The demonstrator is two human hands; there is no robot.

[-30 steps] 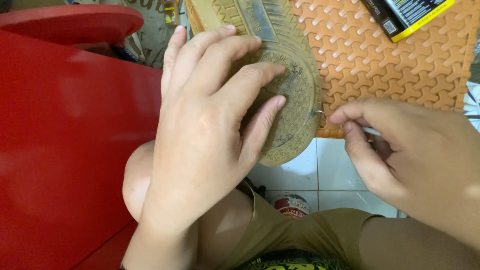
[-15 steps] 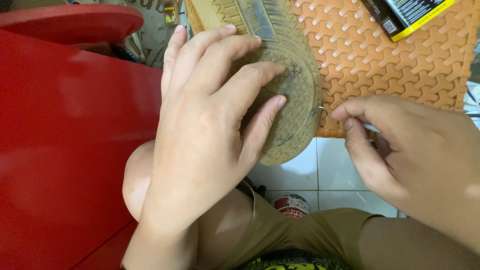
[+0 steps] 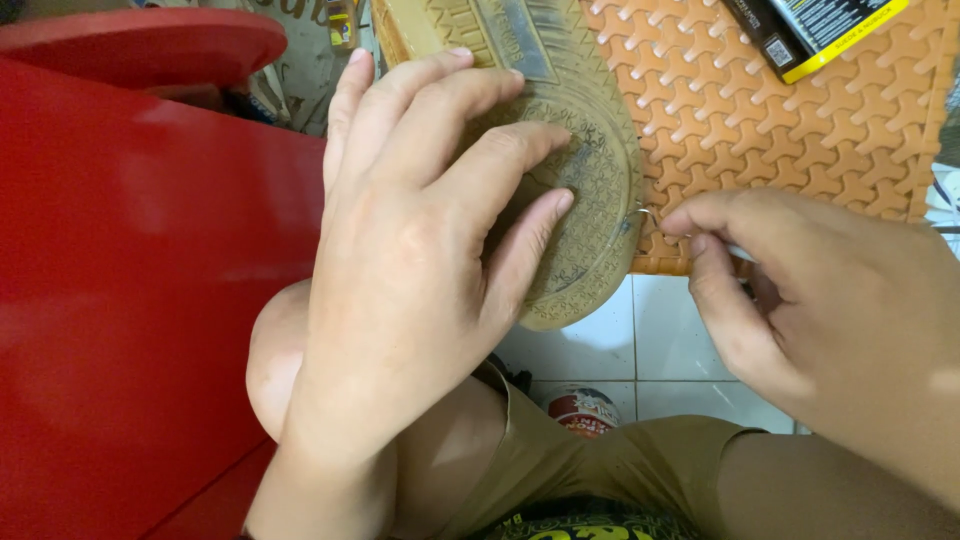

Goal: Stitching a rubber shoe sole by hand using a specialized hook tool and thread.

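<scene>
Bright, even indoor light, seemingly from above. Soft glare sheens the red plastic surface; faint shadows lie under the fingers. Near edges look slightly soft, perhaps unfocused.
</scene>
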